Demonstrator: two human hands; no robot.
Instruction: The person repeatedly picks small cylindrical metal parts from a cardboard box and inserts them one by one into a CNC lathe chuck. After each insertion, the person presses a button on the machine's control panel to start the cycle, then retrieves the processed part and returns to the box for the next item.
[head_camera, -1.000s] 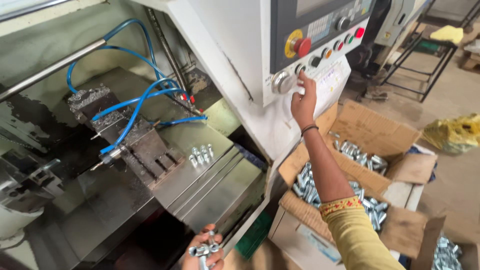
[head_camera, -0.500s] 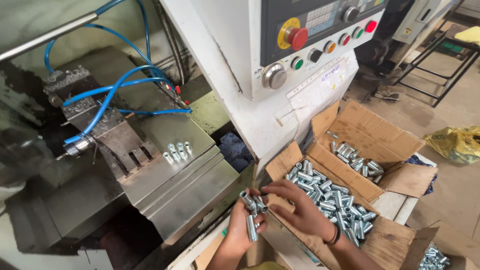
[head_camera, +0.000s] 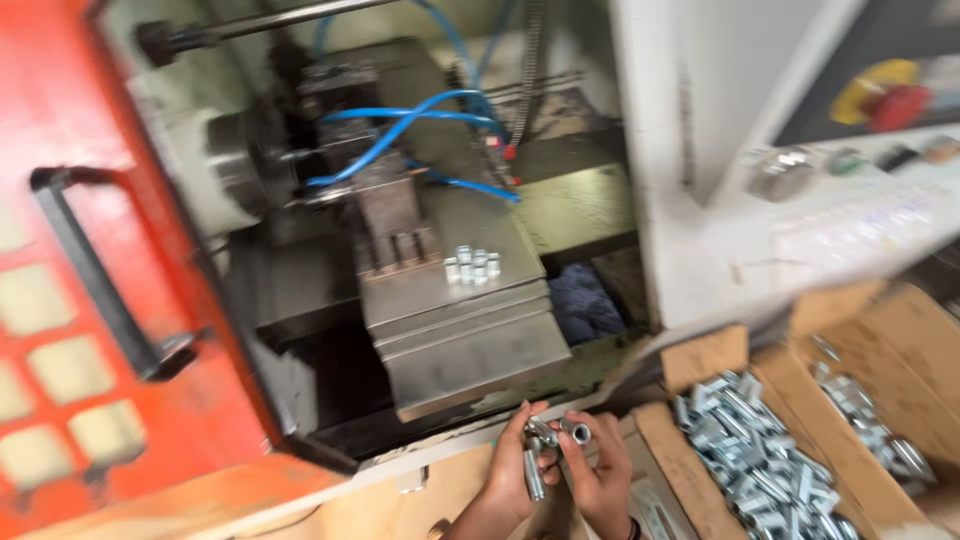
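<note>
A small bunch of silvery metal sleeves (head_camera: 540, 452) is held low in the frame, just in front of the machine's lower edge. The left hand (head_camera: 512, 470) is closed around several of them, one hanging down past the palm; a single sleeve is pinched between the fingertips of the right hand (head_camera: 598, 470), and the two hands are touching. Directly above them the grey slanted machine bed (head_camera: 455, 335) is seen, with a cluster of finished sleeves (head_camera: 471, 266) standing on its flat top. Further back, blue hoses (head_camera: 410, 120) are looped over the tool block, beside the chuck (head_camera: 245, 165). To the left the way is closed by the red sliding door (head_camera: 90, 330) with its black handle. To the right an open cardboard box (head_camera: 700, 362) of sleeves lies close by, below the white control panel (head_camera: 850, 215). Open room is left only between bed and box.
</note>
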